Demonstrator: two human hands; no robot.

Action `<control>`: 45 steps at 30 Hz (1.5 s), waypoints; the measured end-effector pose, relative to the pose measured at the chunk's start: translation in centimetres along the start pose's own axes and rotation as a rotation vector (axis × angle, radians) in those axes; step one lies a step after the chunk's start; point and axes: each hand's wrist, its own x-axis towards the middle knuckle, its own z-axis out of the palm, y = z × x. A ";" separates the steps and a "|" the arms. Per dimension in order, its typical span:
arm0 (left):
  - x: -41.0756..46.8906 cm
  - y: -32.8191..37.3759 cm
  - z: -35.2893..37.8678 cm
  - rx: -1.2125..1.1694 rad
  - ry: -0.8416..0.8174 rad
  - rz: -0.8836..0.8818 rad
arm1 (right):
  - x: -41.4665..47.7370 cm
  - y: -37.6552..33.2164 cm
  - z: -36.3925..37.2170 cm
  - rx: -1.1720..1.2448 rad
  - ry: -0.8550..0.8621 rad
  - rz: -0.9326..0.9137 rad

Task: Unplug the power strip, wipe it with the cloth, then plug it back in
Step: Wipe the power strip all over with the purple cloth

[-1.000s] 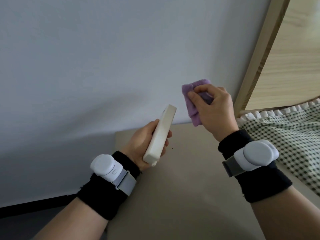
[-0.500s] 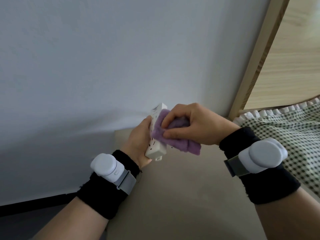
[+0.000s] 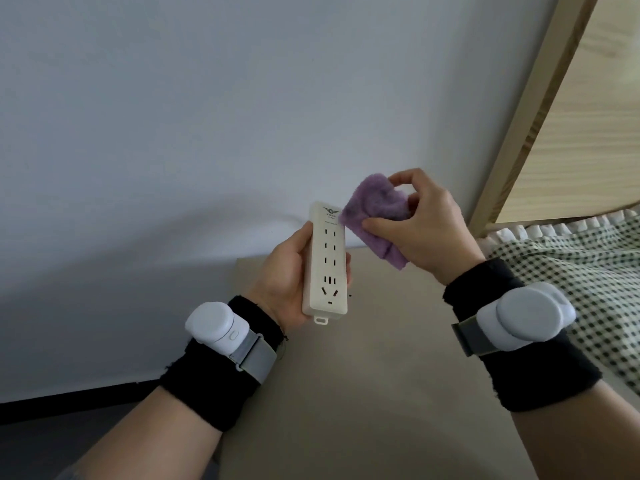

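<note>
Power strip: cream-white power strip (image 3: pixel 325 261) held upright in the air above the far edge of the worktop (image 3: pixel 346 393), socket face turned toward the camera.
Left hand: left hand (image 3: pixel 284 275) closed around the strip's left side and back; fingertips show at its right edge, low down.
Right hand: right hand (image 3: pixel 426 230) closed on the purple cloth (image 3: pixel 377 220), pinching it between thumb and fingers.
Cloth: bunched and fluffy; its upper left corner touches the strip's top right edge, and the rest hangs just beside the strip, to the right.
Socket face: three rows of paired slots down the middle, then a row of several slots and a slanted-slot socket near the bottom; a small dark mark sits below that.
Markings: winged emblem printed at the top of the face, with a line of small print beneath it; both too small to read.
Hanging tab: small loop at the strip's bottom end.
Cord and plug: cannot be made out.
Wrists: black wristband (image 3: pixel 221 375) and white wrist device (image 3: pixel 216 322) on the left; the same pair on the right.
Surroundings: plain wall (image 3: pixel 207 116) behind; wooden bed frame (image 3: pixel 526 116) and checked bedding (image 3: pixel 588 278) at the right.
</note>
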 end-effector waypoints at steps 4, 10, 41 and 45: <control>0.0 0.1 0.1 -0.010 0.019 0.016 | -0.9 -1.0 1.7 -0.091 0.007 -0.120; -0.1 0.1 -0.5 0.033 0.069 -0.006 | -1.9 -2.2 1.4 -0.154 -0.463 -0.286; 0.1 -0.1 -0.8 -0.047 0.032 0.006 | -1.7 -1.3 2.7 -0.008 -0.436 -0.285; -0.1 0.1 -1.2 -0.056 0.042 -0.041 | -1.8 -2.2 2.0 0.026 -0.686 -0.330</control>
